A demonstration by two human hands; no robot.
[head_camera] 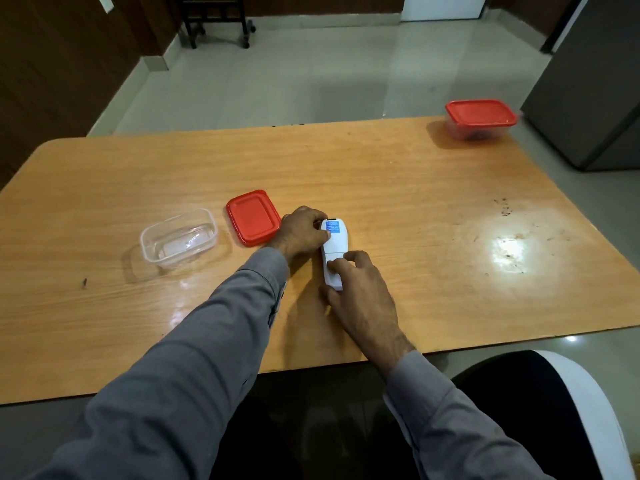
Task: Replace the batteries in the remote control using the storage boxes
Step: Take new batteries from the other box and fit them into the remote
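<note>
The slim white plastic remote control [333, 252] lies face down on the wooden bench [415, 202], pinned between both hands. It looks light, rigid and smooth, likely to skid, so steady the far end and push the battery cover. The left hand [303, 233] grips the far end; the right hand [360, 292] presses fingertips on the near cover, wrist low. The empty clear plastic box [178, 239] and its red lid [252, 217] sit left of the left hand; a red-lidded closed box [480, 118] stands well apart, far right.

Count on the desk [415, 188]: one remote [333, 252], two clear boxes, one open [178, 239] near the left edge and one lidded [479, 120] at the far-right corner, one loose red lid [252, 217], two hands, left [303, 233] and right [362, 292].
</note>
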